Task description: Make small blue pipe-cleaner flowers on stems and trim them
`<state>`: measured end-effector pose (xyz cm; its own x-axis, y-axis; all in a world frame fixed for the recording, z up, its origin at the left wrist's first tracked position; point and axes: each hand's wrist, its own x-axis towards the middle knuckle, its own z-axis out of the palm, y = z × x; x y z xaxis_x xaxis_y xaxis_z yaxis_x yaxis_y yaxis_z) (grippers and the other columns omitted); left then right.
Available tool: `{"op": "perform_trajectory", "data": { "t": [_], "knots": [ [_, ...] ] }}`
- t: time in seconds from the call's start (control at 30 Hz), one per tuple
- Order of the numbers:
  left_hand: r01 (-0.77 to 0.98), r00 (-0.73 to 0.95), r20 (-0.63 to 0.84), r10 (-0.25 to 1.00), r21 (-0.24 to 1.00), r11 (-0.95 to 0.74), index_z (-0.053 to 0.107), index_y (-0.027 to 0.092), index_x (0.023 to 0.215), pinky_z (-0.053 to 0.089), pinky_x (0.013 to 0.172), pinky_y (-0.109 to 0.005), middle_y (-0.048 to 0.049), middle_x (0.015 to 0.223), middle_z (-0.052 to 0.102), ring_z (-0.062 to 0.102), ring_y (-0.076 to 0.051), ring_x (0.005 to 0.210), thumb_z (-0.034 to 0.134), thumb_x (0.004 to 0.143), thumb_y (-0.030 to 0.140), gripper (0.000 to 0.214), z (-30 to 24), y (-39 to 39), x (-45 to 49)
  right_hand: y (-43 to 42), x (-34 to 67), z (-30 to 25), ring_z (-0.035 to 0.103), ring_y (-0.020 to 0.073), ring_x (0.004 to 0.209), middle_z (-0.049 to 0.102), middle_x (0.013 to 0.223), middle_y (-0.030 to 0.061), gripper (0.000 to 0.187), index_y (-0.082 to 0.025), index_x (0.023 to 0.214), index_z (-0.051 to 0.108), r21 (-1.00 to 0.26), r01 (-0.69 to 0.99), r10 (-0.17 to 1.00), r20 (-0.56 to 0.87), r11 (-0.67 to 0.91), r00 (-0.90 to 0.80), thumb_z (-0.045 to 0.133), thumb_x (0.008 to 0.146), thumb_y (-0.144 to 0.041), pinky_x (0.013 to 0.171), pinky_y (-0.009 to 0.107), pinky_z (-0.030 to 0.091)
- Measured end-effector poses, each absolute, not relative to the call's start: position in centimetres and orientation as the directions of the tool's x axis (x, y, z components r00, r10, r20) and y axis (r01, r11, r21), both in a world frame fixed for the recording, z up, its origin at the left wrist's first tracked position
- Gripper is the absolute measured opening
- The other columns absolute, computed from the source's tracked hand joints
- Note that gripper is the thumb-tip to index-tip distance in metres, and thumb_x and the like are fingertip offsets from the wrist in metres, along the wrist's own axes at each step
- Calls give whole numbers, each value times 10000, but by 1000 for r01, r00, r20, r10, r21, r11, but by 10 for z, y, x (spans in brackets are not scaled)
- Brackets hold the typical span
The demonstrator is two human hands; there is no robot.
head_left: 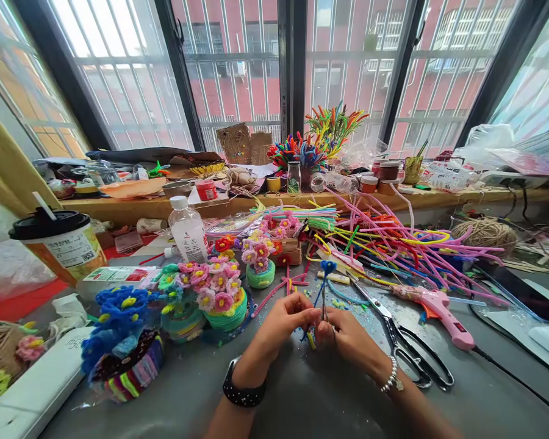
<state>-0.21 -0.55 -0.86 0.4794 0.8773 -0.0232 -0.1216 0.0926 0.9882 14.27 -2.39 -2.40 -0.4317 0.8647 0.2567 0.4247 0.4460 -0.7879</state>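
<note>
Near the middle of the grey table, my left hand (289, 320) is closed, thumb and fingers pinching the stem of a blue pipe-cleaner flower (328, 267), whose head points up. My right hand (345, 332) is closed close beside it, around a slim dark metal tool (323, 299) that rises between the hands; its exact kind is hard to make out. Fingertips of both hands almost meet and hide the lower stem. Behind them lies a cream stick (333, 278). To the right rest large black-handled scissors (396, 335) and a pink glue gun (443, 311).
Left of my hands stand fuzzy flower pots, one with pink flowers (222, 305) and one with blue (128, 347). A plastic bottle (187, 231) and a lidded drink cup (59, 244) are behind. Loose pipe cleaners (393, 238) pile up at the back right, near a twine ball (485, 235).
</note>
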Motion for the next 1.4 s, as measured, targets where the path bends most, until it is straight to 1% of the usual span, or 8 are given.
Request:
{"op": "perform_trajectory", "data": {
  "t": [0.27,0.5,0.7,0.83,0.97,1.07,1.2,1.4],
  "knots": [
    [-101,487,-36,873,990,97,429,139,576,267,489,-200,43,502,451,389,-61,493,630,611,333,282,-9,-5,-2,-23,146,-28,503,128,564,543,588,38,731,-131,449,551,-778,443,871,262,445,-415,169,693,-705,557,237,346],
    [-97,467,-39,883,991,95,435,135,575,277,494,-196,52,509,429,378,-58,494,638,595,338,288,-7,-6,0,-24,142,-32,489,112,510,550,521,33,644,-146,376,517,-783,490,917,258,383,-304,314,695,-668,528,224,337],
    [-68,471,-54,881,993,97,431,139,562,272,489,-195,57,487,420,367,-58,484,649,572,348,303,-4,-9,2,-25,139,-33,468,108,494,512,488,28,740,-134,421,532,-763,467,887,309,446,-343,151,699,-704,496,220,315],
    [-69,479,-49,877,993,94,424,144,564,263,486,-192,60,487,414,359,-58,486,644,577,352,304,-6,-8,2,-23,139,-35,478,102,479,518,467,25,715,-133,387,516,-772,481,902,284,416,-324,204,703,-693,501,215,323],
    [-89,457,-24,889,993,73,414,143,557,248,479,-187,63,493,406,339,-51,489,643,584,345,306,-8,-6,1,-22,139,-37,446,87,426,489,417,13,675,-141,343,467,-766,514,918,267,387,-293,262,721,-661,486,215,314],
    [-93,461,-31,887,992,83,414,146,560,262,483,-189,60,491,413,356,-54,488,640,588,345,302,-7,-6,0,-23,138,-37,438,88,422,480,412,14,684,-142,342,452,-772,498,913,266,395,-310,241,711,-678,474,215,310],
    [-78,471,-45,881,993,93,422,145,564,281,493,-194,56,494,421,377,-58,490,647,578,347,303,-8,-6,1,-25,139,-33,457,96,452,511,455,22,721,-138,391,488,-775,459,887,280,435,-368,166,695,-706,472,210,316],
    [-65,465,-36,885,995,74,421,145,553,268,479,-194,59,478,410,359,-54,477,643,571,380,325,-9,-4,2,-22,141,-32,448,84,413,477,367,6,717,-147,339,465,-792,496,926,231,357,-299,177,717,-683,517,205,342]
  ]
}}
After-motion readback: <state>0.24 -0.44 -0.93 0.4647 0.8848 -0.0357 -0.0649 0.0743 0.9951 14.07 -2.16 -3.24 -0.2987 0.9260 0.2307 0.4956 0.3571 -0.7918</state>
